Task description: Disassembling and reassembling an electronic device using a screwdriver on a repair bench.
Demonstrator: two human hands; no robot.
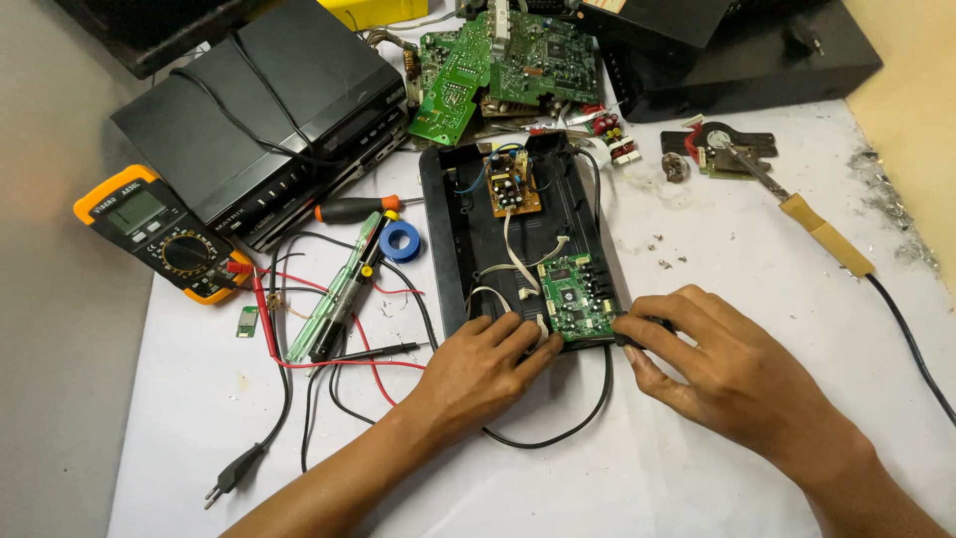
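Two hands, left hand, right hand, green board between

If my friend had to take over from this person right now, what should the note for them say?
Left hand: fingers rest at the near left edge of the green circuit board, by the white cables, inside the open black case.
Right hand: fingertips pinch the near right corner of the case, beside the board.
Things: a small brown board sits at the far end of the case. The soldering iron lies to the right, the multimeter, screwdriver and blue tape roll to the left.
Done: the case is open, both boards exposed.
Left: the green board is still seated in the case; no tool is in hand.
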